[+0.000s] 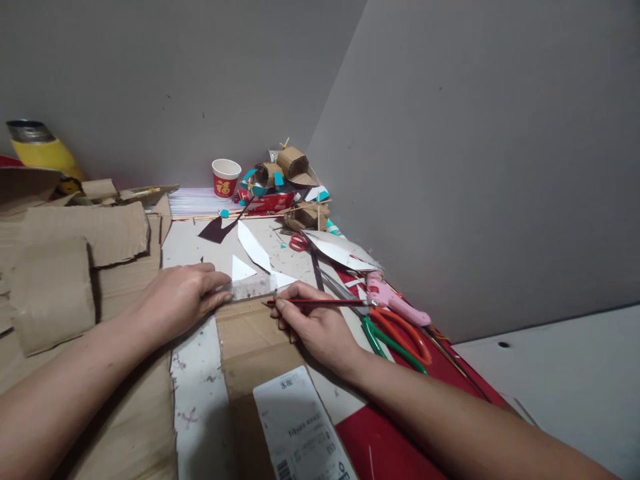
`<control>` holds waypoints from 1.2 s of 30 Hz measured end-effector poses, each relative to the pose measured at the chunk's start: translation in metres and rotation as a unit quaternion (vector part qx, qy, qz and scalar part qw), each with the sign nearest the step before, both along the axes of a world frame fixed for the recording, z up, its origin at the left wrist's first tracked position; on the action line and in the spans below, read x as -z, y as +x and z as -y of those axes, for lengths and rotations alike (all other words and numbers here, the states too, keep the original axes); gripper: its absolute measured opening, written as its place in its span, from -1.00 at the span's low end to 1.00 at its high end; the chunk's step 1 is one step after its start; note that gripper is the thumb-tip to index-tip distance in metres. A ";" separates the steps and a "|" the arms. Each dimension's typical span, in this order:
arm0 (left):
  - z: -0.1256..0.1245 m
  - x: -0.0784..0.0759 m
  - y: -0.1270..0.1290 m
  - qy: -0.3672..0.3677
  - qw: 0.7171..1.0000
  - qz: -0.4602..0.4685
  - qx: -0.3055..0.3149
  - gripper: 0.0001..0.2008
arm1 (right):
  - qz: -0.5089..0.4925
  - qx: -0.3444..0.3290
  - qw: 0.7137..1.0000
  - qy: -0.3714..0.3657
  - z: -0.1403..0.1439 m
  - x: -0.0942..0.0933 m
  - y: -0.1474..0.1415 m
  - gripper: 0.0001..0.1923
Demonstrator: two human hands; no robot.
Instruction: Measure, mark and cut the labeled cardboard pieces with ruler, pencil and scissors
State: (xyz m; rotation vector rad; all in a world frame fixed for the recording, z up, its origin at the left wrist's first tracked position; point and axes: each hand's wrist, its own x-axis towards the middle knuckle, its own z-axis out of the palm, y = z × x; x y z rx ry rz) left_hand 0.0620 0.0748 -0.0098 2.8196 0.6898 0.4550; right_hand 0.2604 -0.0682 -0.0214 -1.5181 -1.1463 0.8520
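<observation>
A clear ruler (pixel 250 287) lies across the far end of a brown cardboard piece (pixel 255 360) that bears a white printed label (pixel 300 427). My left hand (pixel 183 297) presses the ruler's left end, its fingers closed over it. In my right hand (pixel 315 327) is a dark pencil with a red stripe (pixel 320 303), pinched near its point. The pencil tip points left, just below the ruler's edge; whether it touches the cardboard I cannot tell. White paper scraps (pixel 253 245) lie beyond the ruler.
Cardboard pieces (pixel 55 287) are heaped at the left, with a yellow bottle (pixel 45 150) behind. A paper cup (pixel 226 179) and small cardboard models (pixel 293 163) stand at the back. Scissors with green and orange handles (pixel 395 337) and a pink glue gun (pixel 395 300) lie at the right.
</observation>
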 end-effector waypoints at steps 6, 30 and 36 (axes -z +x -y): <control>0.002 -0.007 -0.003 -0.025 1.000 -0.014 -0.001 -0.74 | -0.091 0.040 0.995 0.015 0.006 -0.011 -0.004 -0.77; 0.005 -0.039 -0.039 -0.106 0.988 -0.050 -0.098 -0.63 | -0.110 0.029 0.992 0.061 0.018 -0.014 0.003 -0.78; 0.007 -0.035 -0.036 -0.101 0.991 -0.049 -0.076 -0.59 | -0.107 0.032 0.992 0.056 0.017 -0.014 0.003 -0.75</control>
